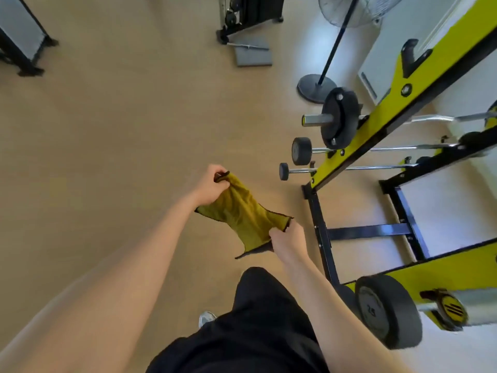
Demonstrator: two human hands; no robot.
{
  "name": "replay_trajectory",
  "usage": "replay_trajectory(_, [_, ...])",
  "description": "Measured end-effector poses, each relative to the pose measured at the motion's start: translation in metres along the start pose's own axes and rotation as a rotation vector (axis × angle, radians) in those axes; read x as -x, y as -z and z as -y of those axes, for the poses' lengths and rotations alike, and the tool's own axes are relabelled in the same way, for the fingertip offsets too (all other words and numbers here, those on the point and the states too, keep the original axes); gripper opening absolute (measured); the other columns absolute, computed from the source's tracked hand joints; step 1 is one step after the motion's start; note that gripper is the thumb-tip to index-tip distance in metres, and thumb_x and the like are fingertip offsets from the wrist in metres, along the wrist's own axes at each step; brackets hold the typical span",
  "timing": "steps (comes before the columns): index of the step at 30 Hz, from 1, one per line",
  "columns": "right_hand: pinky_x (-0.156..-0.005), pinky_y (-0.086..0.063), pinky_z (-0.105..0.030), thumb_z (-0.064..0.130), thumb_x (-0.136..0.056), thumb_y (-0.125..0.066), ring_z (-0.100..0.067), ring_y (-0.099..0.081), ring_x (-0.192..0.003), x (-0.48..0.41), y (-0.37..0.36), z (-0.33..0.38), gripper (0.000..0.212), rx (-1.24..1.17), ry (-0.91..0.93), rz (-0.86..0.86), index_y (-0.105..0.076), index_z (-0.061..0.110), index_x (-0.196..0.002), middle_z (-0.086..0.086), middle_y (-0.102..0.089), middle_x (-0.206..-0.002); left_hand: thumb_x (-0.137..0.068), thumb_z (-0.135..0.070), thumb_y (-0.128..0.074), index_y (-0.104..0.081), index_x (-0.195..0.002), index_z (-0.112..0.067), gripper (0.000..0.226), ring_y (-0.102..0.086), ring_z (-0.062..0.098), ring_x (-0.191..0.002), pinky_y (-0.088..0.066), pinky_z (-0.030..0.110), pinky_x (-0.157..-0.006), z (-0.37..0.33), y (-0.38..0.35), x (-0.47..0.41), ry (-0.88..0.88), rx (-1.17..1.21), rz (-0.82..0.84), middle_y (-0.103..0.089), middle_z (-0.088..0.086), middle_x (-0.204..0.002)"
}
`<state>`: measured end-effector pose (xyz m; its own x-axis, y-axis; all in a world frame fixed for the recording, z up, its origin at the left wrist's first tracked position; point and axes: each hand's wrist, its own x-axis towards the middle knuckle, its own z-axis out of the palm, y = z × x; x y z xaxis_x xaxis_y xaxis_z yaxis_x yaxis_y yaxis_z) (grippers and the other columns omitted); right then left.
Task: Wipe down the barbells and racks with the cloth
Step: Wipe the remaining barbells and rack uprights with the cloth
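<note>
The mustard-yellow cloth (242, 216), dark-edged and creased, hangs stretched over the tan floor (121, 130), pinched at one corner by the left hand (211, 185) and gripped at the opposite edge by the right hand (286, 242). Just to its right stands the yellow-and-black rack (376, 130) with barbells (340, 118) resting across it, apart from the cloth.

A mustard-yellow, dark-edged cloth (242, 214) hung stretched between the pinching fingers (218, 174), a yellow-and-black rack (376, 119) of chrome barbells (340, 117) to their right.
</note>
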<state>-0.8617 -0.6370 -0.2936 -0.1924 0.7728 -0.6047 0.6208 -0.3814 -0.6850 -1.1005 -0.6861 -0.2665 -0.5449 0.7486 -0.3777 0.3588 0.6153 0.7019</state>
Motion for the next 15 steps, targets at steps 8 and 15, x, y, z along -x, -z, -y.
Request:
replay_trajectory(8, [-0.083, -0.065, -0.045, 0.008, -0.095, -0.071, -0.028, -0.064, -0.106, -0.128, -0.027, 0.112, 0.069, -0.458, -0.314, -0.178, -0.028, 0.025, -0.145, -0.009, -0.05, -0.126, -0.106, -0.015, -0.059, -0.05, -0.143, -0.023, 0.039, -0.052, 0.026, -0.127, -0.043, 0.041, -0.111, -0.05, 0.046, -0.17, -0.236, -0.067, 0.117, -0.05, 0.005, -0.144])
replay_trajectory(15, [-0.093, -0.061, -0.044, 0.006, -0.094, -0.065, -0.024, -0.064, -0.106, -0.25, -0.027, 0.223, 0.053, -0.585, -0.245, -0.203, -0.038, 0.026, -0.135, -0.009, -0.058, -0.12, -0.098, -0.024, -0.074, -0.074, -0.121, -0.021, 0.022, -0.063, 0.016, -0.114, -0.05, 0.022, -0.087, -0.119, 0.093, -0.315, -0.294, -0.3, 0.47, -0.067, -0.007, -0.116])
